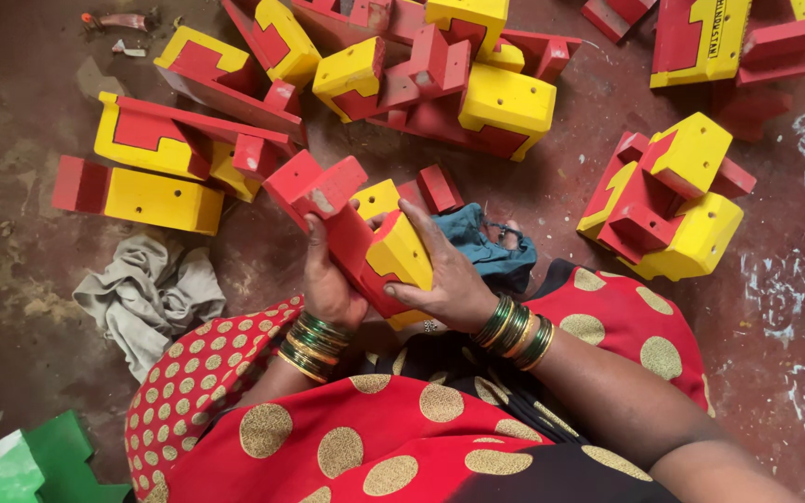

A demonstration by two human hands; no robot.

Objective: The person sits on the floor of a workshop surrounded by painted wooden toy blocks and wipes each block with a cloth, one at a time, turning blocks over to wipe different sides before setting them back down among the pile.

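I hold a red and yellow painted block (365, 244) over my lap with both hands. My left hand (328, 284) grips its underside from the left. Across its yellow face on the right lies my right hand (446, 275), fingers wrapped around it. Both wrists carry green and gold bangles. A teal cloth (491, 250) lies just behind my right hand, partly hidden by it. My red garment with gold dots (365, 438) fills the lower part of the view.
Several more red and yellow blocks lie on the dark red floor: a pile at the top centre (440, 79), a group at the left (165, 154), one cluster at the right (668, 200). A grey rag (146, 298) lies at the left. A green piece (34, 461) sits bottom left.
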